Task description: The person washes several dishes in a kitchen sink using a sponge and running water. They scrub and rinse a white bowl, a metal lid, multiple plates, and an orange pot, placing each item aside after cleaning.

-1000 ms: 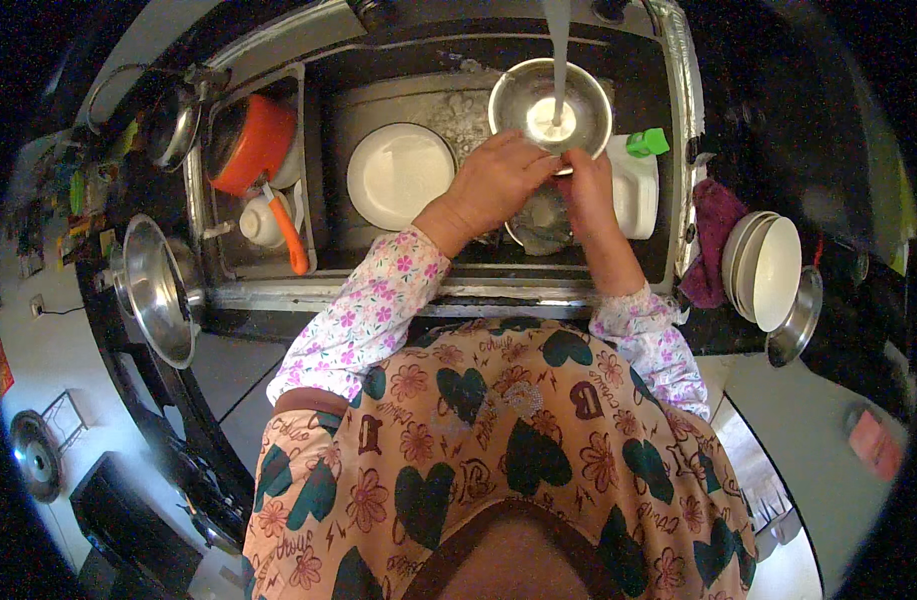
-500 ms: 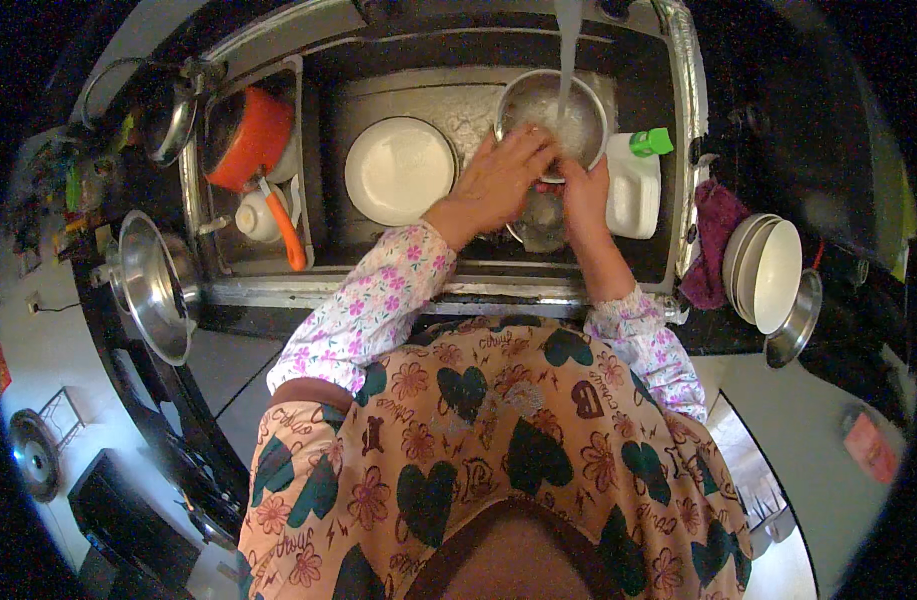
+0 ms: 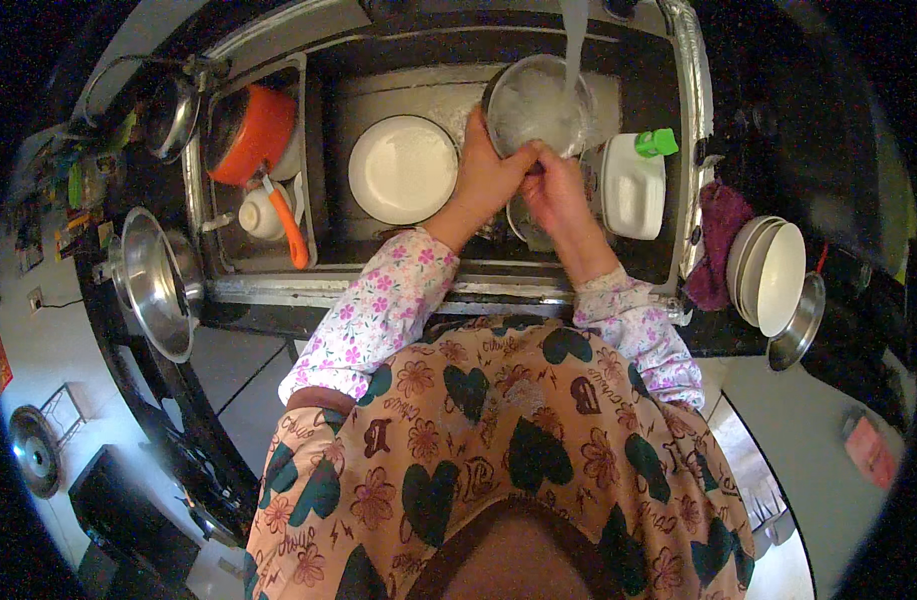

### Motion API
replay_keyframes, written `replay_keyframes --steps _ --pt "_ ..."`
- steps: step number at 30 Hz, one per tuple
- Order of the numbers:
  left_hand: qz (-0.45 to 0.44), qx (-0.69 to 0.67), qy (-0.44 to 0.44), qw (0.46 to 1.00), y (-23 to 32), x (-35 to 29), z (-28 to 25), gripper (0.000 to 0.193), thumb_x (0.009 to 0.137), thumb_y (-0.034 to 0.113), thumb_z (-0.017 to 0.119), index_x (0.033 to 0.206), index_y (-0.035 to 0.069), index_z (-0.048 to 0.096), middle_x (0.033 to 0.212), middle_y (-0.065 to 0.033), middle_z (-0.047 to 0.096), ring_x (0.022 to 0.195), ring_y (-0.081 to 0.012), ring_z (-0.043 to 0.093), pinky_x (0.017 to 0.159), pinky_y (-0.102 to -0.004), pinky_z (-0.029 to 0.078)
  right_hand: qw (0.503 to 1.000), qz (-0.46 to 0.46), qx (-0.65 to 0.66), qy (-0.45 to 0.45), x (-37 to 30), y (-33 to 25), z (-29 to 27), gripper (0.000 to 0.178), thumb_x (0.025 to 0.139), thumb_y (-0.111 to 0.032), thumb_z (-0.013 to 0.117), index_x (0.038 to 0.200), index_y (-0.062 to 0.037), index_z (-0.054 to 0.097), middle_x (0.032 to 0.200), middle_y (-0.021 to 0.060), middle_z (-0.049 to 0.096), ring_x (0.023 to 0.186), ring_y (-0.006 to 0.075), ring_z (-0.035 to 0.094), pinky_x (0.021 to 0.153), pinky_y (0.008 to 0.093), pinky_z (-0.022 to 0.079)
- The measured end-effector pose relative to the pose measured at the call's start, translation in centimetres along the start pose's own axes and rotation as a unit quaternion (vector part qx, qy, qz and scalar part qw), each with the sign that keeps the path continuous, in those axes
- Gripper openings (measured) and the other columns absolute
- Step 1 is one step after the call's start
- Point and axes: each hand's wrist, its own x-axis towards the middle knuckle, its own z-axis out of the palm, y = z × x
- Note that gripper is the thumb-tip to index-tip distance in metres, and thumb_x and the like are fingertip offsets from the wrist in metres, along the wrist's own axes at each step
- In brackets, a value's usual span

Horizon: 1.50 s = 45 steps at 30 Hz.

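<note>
A round bowl (image 3: 534, 105) sits under the stream of tap water (image 3: 575, 45) at the sink's far right, its inside pale with splashing water. My left hand (image 3: 490, 172) is closed on the bowl's left and near side, the fingers partly hidden behind it. At the near rim my right hand (image 3: 558, 195) also grips the bowl, its thumb meeting the left thumb. Under my right wrist, a round dish (image 3: 521, 222) in the sink is mostly covered. A white plate (image 3: 403, 170) with a dark rim rests left of my left hand.
Right of my hands stands a white jug (image 3: 633, 195) with a green cap. An orange pan (image 3: 250, 135) and a white cup (image 3: 261, 215) fill the left basin. Stacked white bowls (image 3: 773, 278) and a purple cloth (image 3: 718, 245) lie right; a steel basin (image 3: 156, 285) lies left.
The bowl has shifted slightly up and left and tilted. My left hand has gone from its inside to its left side. My right hand has moved left along the near rim.
</note>
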Motion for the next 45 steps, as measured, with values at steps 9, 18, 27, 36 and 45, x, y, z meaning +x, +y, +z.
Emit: replay_keyframes --steps 9,18,27,36,45 --pt "0.146 0.4 -0.11 0.898 6.8 2.5 -4.0 0.049 0.075 0.008 0.057 0.119 0.0 0.038 0.099 -0.0188 0.054 0.069 -0.0405 0.06 0.064 -0.0434 0.051 0.738 -0.245 -0.629 -0.019 2.9 -7.0 0.5 0.034 0.072 -0.008 0.066 0.105 -0.0072 0.058 0.093 0.0084 0.062 0.079 0.0235 0.062 0.065 0.0341 0.052" --pt "0.144 0.145 0.011 0.979 3.0 3.9 -3.5 0.074 0.069 0.017 0.072 0.128 -0.004 0.032 0.115 -0.025 0.045 0.102 -0.0325 0.053 0.082 -0.0363 0.048 0.554 -0.44 -0.704 0.067 1.5 -7.2 1.6 0.042 0.07 -0.002 0.059 0.112 -0.0051 0.053 0.102 0.0166 0.059 0.083 0.0323 0.061 0.072 0.0398 0.051" --pt "-0.025 -0.009 -0.061 0.998 0.9 1.0 -1.2 0.067 0.074 0.012 0.063 0.13 -0.001 0.029 0.119 -0.023 0.049 0.107 -0.0339 0.052 0.088 -0.0375 0.043 0.991 0.062 -0.114 -0.023 1.0 -1.7 -0.8 0.038 0.079 -0.004 0.06 0.115 -0.0038 0.048 0.102 0.0092 0.058 0.087 0.0211 0.06 0.064 0.0383 0.055" --pt "0.118 0.425 -0.162 0.883 8.0 3.7 -4.5 0.044 0.076 0.009 0.054 0.118 0.004 0.043 0.102 -0.0214 0.056 0.074 -0.0405 0.061 0.068 -0.0476 0.049 0.73 -0.307 -0.61 0.013 2.6 -6.2 -0.1 0.038 0.065 -0.004 0.067 0.103 -0.0033 0.061 0.091 0.0149 0.065 0.082 0.026 0.063 0.069 0.0357 0.05" --pt "0.326 0.345 0.021 0.88 6.3 3.5 -4.3 0.029 0.075 0.012 0.056 0.103 0.004 0.052 0.1 -0.0143 0.054 0.105 -0.0315 0.05 0.085 -0.0428 0.043 0.731 -0.353 -0.582 0.057 3.6 -5.9 -0.7 0.047 0.07 -0.001 0.057 0.117 -0.0028 0.05 0.098 0.0216 0.06 0.08 0.0333 0.062 0.072 0.0388 0.05"
